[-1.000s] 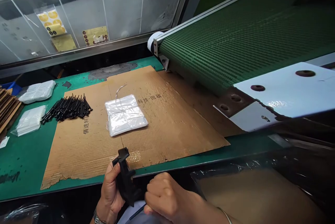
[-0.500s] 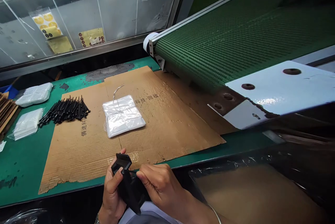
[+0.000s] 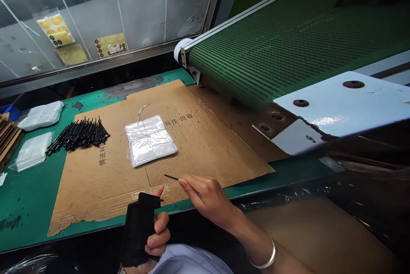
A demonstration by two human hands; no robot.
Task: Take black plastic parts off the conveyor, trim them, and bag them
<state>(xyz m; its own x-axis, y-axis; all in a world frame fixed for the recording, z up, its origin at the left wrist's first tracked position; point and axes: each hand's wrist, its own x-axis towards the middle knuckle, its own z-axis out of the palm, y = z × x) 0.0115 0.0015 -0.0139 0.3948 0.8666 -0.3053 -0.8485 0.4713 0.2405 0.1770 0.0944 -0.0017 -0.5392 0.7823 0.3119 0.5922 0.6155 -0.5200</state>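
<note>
Over the near edge of a brown corrugated cardboard sheet point(image 3: 96, 188), the person's left hand point(image 3: 158, 233) is clamping a black moulded plastic piece point(image 3: 137, 227), while the right hand point(image 3: 208, 197), apart from it, is pinching a thin black pin point(image 3: 171, 177). A heap of matching black pins point(image 3: 78, 135) and a stack of clear plastic bags point(image 3: 150, 140) are still lying on the cardboard.

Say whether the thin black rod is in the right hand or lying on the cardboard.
In the hand: the thin black rod sticks out from the right hand's pinched fingertips.
</note>
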